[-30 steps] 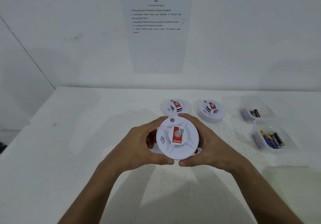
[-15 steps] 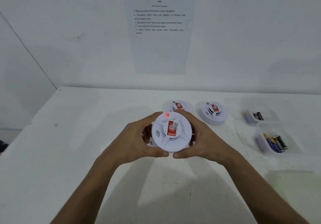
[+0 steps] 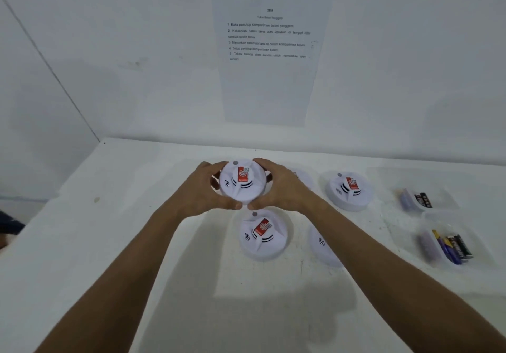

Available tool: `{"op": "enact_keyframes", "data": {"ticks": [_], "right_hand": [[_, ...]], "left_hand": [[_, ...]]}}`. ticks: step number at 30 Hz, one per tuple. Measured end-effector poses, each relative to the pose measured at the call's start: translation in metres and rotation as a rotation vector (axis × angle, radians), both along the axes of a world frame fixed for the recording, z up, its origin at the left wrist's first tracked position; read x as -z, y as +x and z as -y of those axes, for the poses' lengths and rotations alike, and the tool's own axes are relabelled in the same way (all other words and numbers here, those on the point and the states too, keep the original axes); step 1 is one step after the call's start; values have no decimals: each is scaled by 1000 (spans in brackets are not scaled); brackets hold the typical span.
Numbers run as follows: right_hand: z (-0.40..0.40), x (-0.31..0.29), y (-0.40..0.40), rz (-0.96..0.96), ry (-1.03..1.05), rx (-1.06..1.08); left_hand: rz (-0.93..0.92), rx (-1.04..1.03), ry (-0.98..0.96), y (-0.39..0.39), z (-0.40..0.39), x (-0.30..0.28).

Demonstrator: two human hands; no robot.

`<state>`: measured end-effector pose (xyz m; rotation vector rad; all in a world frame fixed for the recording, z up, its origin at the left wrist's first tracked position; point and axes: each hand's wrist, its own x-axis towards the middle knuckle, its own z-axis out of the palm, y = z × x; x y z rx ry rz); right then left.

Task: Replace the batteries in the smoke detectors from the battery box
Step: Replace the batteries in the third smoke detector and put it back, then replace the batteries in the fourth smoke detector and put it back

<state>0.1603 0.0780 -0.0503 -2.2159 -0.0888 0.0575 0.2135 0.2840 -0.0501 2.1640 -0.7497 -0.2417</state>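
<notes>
Above the white bench (image 3: 109, 256), both hands hold one smoke detector (image 3: 242, 182) between them, left hand (image 3: 202, 191) and right hand (image 3: 279, 188) with fingers curled around its rim. Battery boxes (image 3: 449, 246) sit far right.

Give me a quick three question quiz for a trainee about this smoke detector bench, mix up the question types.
1. True or false: the left hand and the right hand both hold the raised smoke detector.
2. Where do the battery boxes sit on the table? A) left B) right C) under the hands
3. Fill in: the sticker on the detector near the far box is ____.

Key: 1 true; 2 B; 3 red
</notes>
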Motion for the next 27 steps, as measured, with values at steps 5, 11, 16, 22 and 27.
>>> {"op": "enact_keyframes", "data": {"ticks": [5, 11, 16, 22, 27], "right_hand": [[-7, 22, 23, -73, -111, 6], [-19, 30, 33, -137, -223, -18], [-23, 38, 37, -165, -234, 3], [-21, 27, 25, -160, -125, 61], [3, 7, 3, -61, -98, 130]], "left_hand": [[-51, -55, 61, 14, -3, 21], [-92, -107, 181, 18, -4, 28], [-95, -141, 252, 19, -2, 31], [-85, -168, 314, 17, 3, 22], [2, -175, 267, 11, 23, 0]]}}
